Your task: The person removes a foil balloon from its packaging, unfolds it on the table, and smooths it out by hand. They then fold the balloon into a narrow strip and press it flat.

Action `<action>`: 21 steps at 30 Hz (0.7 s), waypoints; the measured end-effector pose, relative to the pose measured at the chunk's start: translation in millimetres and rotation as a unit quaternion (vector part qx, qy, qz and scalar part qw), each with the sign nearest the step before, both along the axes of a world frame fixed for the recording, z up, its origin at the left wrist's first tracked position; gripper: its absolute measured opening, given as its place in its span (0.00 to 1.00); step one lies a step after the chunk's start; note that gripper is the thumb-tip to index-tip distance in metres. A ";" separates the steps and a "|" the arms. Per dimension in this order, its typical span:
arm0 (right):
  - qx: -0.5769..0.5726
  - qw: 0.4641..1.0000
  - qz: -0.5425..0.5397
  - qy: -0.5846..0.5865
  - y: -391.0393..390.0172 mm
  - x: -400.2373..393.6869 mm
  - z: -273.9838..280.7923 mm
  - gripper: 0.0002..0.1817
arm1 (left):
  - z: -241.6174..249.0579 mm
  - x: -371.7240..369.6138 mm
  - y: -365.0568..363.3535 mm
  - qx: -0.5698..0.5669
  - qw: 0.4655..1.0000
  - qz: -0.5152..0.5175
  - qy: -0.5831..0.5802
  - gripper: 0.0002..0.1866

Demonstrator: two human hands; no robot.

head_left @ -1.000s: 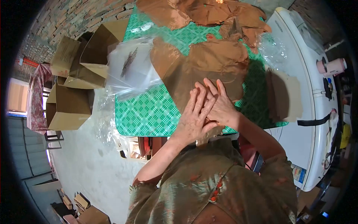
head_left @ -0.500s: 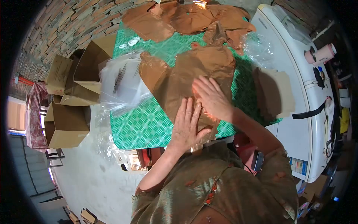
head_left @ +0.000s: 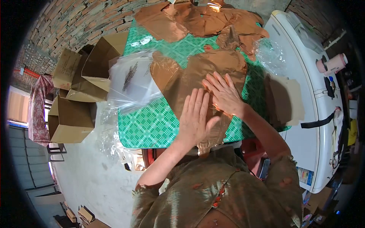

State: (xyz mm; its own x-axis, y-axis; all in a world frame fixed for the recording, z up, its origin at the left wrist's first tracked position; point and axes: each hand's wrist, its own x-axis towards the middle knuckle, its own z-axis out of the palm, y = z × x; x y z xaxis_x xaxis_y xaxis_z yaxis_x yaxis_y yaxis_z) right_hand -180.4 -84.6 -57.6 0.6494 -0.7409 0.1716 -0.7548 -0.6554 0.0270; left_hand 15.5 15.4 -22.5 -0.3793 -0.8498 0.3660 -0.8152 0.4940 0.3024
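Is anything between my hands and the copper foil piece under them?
Nothing visible: your left hand and right hand both seem to lie flat on the copper foil piece, though their palms are hidden. The clear plastic sleeves are off to the left, out of the way.

Grn/wht plaid tabletop (head_left: 148,127), copper-brn foil (head_left: 224,62)

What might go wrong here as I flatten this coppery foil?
The foil is already wrinkled, so pressing with the left hand and right hand might set creases. Its narrow end overhangs the table's near edge, against the shirt, and could snag.
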 end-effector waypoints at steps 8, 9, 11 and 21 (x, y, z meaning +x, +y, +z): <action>0.031 0.999 0.000 -0.015 0.4 1.8 2.1 0.32 | -42.7 3.6 -58.8 -0.036 0.999 0.033 -0.013 0.37; 0.029 0.999 0.001 -0.015 -0.7 1.7 1.8 0.32 | -44.4 3.4 -58.3 -0.030 0.998 0.038 -0.030 0.37; 0.027 1.000 0.002 -0.016 -1.3 1.6 -0.4 0.33 | -47.9 2.6 -57.9 -0.016 0.997 0.045 -0.065 0.37; 0.024 0.997 0.028 -0.073 -35.3 24.1 -4.9 0.31 | -42.8 1.0 -58.0 0.021 0.995 0.046 -0.086 0.38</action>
State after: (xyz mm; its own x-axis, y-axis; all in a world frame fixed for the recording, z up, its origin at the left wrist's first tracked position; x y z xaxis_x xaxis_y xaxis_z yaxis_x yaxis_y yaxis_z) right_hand -156.3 -119.9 -62.5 0.6604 -0.7141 0.2322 -0.7110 -0.6941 -0.1126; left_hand 16.5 -42.6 -65.3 -0.3523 -0.8975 0.2654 -0.8981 0.4040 0.1738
